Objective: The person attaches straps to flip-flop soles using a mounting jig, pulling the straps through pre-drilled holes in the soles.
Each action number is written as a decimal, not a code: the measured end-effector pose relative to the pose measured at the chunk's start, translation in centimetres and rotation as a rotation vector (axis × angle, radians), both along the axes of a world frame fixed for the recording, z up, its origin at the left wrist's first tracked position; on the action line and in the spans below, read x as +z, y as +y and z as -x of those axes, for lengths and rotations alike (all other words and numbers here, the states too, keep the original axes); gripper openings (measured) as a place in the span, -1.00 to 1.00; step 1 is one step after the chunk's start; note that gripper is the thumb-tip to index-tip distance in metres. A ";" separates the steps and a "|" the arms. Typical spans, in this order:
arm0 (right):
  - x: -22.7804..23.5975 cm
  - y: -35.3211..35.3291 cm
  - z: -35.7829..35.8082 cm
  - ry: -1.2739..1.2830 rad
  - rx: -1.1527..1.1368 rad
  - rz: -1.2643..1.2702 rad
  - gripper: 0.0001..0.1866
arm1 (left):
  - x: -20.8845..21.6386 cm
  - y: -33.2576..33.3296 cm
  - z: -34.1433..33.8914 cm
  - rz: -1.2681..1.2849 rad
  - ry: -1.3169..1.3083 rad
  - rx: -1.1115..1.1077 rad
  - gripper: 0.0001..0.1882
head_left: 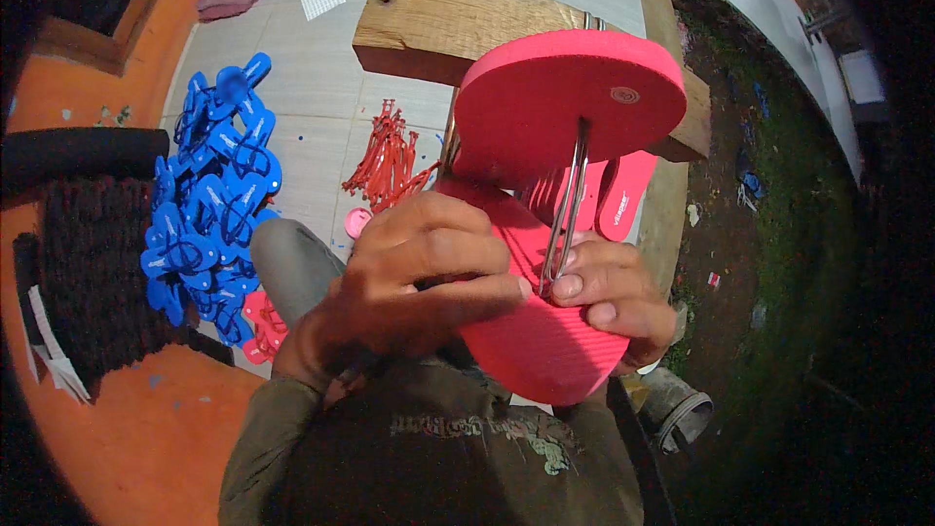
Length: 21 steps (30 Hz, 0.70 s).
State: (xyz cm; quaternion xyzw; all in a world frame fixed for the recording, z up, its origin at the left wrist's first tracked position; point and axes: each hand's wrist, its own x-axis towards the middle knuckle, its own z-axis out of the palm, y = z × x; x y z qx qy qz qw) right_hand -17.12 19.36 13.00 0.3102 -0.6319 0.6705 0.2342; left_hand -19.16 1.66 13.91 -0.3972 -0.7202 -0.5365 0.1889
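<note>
A pink flip-flop sole (545,360) with a ridged surface is held tilted in front of my body. My right hand (618,297) grips its right edge, thumb and fingertips beside the lower end of a looped metal rod (573,205). From the left, my left hand (429,258) is closed at the sole, with one digit pressed close to the rod's end; its other fingertips are hidden. Higher up, a second pink sole (555,88) has the rod coming through it. This one stands against a wooden beam (438,19).
Left on the tiled floor (317,88) lies a heap of blue flip-flops (219,195). Red straps (385,161) are piled near my left hand, by a small pink disc (357,223). More pink soles (623,195) lie behind the right hand. A bucket (682,414) stands lower right.
</note>
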 end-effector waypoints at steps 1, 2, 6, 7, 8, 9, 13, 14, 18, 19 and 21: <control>-0.1 0.1 -0.1 -0.017 0.000 -0.010 -0.74 | -0.1 -0.1 0.0 0.000 -0.005 -0.019 -0.75; 0.0 0.3 -0.3 -0.055 0.028 -0.008 -0.74 | -0.2 -0.2 0.0 0.000 -0.011 -0.040 -0.74; 0.9 0.6 0.2 -0.186 0.041 0.098 -0.73 | 0.5 -0.5 0.6 0.040 -0.059 0.015 -0.71; 1.3 0.4 -0.5 -0.264 -0.013 0.083 -0.71 | 1.5 0.1 0.2 0.016 -0.059 0.106 -0.71; 1.6 0.0 -1.1 -0.353 -0.067 0.073 -0.69 | 1.7 0.5 -0.1 0.008 -0.068 0.167 -0.70; 2.4 -0.4 -1.8 -0.445 -0.180 -0.007 -0.67 | 2.2 1.0 -0.2 -0.009 -0.072 0.216 -0.70; 2.6 -0.8 -2.2 -0.442 -0.256 -0.078 -0.61 | 0.6 0.9 -1.3 -0.173 -0.120 0.210 -0.66; 3.1 -0.8 -2.4 -0.490 -0.253 -0.082 -0.61 | 0.9 0.9 -1.5 -0.157 -0.123 0.210 -0.66; 2.1 -0.7 -2.5 -0.405 -0.236 -0.109 -0.62 | 0.7 1.4 -1.4 -0.157 -0.186 0.236 -0.68; 2.3 -1.3 -2.8 -0.432 -0.260 -0.036 -0.65 | 0.9 1.4 -1.4 -0.144 -0.241 0.265 -0.68; 2.2 -1.6 -1.6 -0.392 -0.287 -0.047 -0.66 | 1.7 1.1 -0.4 -0.229 -0.385 0.221 -0.67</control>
